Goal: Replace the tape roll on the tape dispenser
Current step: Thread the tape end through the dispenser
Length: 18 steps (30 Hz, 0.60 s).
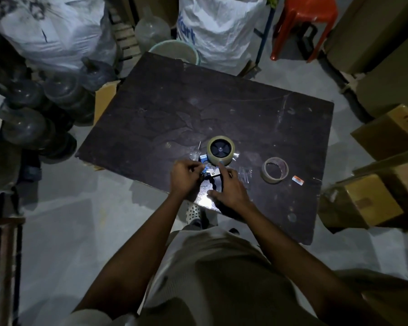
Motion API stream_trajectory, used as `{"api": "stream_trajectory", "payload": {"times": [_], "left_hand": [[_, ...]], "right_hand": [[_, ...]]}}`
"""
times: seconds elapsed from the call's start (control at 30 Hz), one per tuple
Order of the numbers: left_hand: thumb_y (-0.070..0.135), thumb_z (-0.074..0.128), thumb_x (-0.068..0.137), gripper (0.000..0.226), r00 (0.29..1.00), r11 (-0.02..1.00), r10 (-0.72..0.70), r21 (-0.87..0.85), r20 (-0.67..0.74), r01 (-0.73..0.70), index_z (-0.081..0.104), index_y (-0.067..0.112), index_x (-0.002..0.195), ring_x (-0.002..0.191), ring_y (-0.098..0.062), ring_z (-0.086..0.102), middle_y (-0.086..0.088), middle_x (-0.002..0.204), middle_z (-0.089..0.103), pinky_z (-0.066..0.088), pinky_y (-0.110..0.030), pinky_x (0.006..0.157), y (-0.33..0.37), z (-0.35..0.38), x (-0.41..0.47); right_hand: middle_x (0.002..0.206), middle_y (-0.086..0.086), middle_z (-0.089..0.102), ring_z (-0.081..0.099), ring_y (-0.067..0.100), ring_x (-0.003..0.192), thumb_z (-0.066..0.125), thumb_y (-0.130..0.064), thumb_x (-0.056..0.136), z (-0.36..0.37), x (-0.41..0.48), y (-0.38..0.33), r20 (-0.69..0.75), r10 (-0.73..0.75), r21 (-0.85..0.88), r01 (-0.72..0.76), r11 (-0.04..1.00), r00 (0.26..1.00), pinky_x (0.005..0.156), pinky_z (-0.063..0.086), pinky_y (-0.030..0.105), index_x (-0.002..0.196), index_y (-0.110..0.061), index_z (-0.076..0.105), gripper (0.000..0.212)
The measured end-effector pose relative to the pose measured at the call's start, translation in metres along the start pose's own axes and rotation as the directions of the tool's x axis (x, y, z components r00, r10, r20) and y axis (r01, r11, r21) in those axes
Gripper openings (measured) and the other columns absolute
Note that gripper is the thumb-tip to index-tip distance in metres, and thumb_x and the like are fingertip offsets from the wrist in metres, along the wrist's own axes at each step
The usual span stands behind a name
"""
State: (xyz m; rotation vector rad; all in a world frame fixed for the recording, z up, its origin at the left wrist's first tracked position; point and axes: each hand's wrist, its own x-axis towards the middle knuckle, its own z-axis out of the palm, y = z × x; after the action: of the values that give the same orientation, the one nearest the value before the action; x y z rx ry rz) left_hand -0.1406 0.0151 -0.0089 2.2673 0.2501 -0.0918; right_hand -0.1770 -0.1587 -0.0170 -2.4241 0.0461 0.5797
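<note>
Tape dispenser (212, 170) flat, roll end away, handle toward person, left hand (185, 177) pinching it, right hand (229, 189) spread over handle

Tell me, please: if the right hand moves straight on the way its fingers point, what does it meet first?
The right hand points away from the person, toward the new roll on the dispenser. Its forefinger already seems to be at the roll's near edge, so it would probably meet the roll first; depth is unclear.

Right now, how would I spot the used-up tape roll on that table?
Start at the dark table and find the person's right hand near its front edge. Just right of it lies the nearly empty roll, flat and alone. Unlike the full roll mounted on the blue dispenser, it is a thin ring with an open middle.
</note>
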Motion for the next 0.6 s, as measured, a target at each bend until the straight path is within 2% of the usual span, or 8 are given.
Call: {"api": "stream_trajectory", "payload": {"times": [0.03,0.1,0.2,0.3,0.4,0.6], "left_hand": [[0.040,0.077,0.083,0.021,0.998,0.996,0.052,0.078,-0.017,-0.051,0.082,0.024,0.094,0.096,-0.018,0.062,0.000,0.093,0.075,0.047,-0.034,0.085,0.001,0.001,0.009],[0.046,0.077,0.079,0.027,0.997,0.947,0.080,0.313,-0.018,-0.071,0.080,0.030,0.101,0.119,-0.028,0.049,-0.005,0.116,0.065,0.038,-0.039,0.098,0.005,0.007,0.027],[0.047,0.078,0.077,0.034,0.999,0.883,0.001,0.470,0.037,-0.018,0.077,0.035,0.109,0.142,-0.039,0.024,-0.013,0.148,0.041,0.018,-0.045,0.115,0.015,0.010,0.044],[0.056,0.078,0.074,0.043,0.993,0.836,0.001,0.545,0.121,-0.067,0.075,0.039,0.113,0.148,-0.038,0.015,-0.013,0.160,0.026,0.007,-0.045,0.115,0.017,0.017,0.054],[0.061,0.076,0.073,0.047,0.990,0.805,0.025,0.584,0.137,-0.101,0.074,0.040,0.115,0.150,-0.036,0.011,-0.010,0.165,0.020,0.012,-0.048,0.117,0.017,0.024,0.058],[0.065,0.076,0.069,0.050,0.988,0.840,0.050,0.529,0.148,-0.122,0.077,0.035,0.109,0.151,-0.036,0.011,-0.010,0.165,0.021,0.018,-0.049,0.117,0.016,0.029,0.062]], "right_hand": [[0.157,0.015,0.032,0.051,0.039,0.132,0.081,-0.048,0.083,-0.001,0.001,0.000,0.005,0.001,0.015,-0.001,1.000,1.000,0.095,0.046,0.042,0.164,-0.027,0.018,0.105],[0.153,0.014,0.032,0.051,0.037,0.131,0.078,-0.053,0.085,-0.004,0.003,0.000,-0.009,-0.015,0.055,0.015,0.998,1.000,0.093,0.046,0.040,0.161,-0.025,0.023,0.098],[0.152,0.011,0.031,0.050,0.034,0.133,0.073,-0.049,0.092,-0.010,0.008,-0.001,-0.084,-0.022,0.071,0.028,0.997,0.996,0.093,0.045,0.037,0.156,-0.023,0.034,0.079],[0.154,0.012,0.031,0.053,0.034,0.130,0.070,-0.044,0.095,-0.016,0.013,-0.004,-0.134,0.007,0.095,0.005,0.996,0.991,0.096,0.045,0.039,0.152,-0.021,0.040,0.069],[0.154,0.010,0.031,0.058,0.033,0.124,0.070,-0.042,0.094,-0.021,0.019,-0.005,-0.144,0.031,0.119,-0.014,0.993,0.989,0.094,0.046,0.039,0.151,-0.023,0.042,0.066],[0.151,0.010,0.035,0.055,0.033,0.126,0.071,-0.032,0.094,-0.026,0.027,-0.010,-0.166,0.031,0.103,-0.014,0.995,0.986,0.088,0.042,0.033,0.143,-0.021,0.051,0.054]]}}
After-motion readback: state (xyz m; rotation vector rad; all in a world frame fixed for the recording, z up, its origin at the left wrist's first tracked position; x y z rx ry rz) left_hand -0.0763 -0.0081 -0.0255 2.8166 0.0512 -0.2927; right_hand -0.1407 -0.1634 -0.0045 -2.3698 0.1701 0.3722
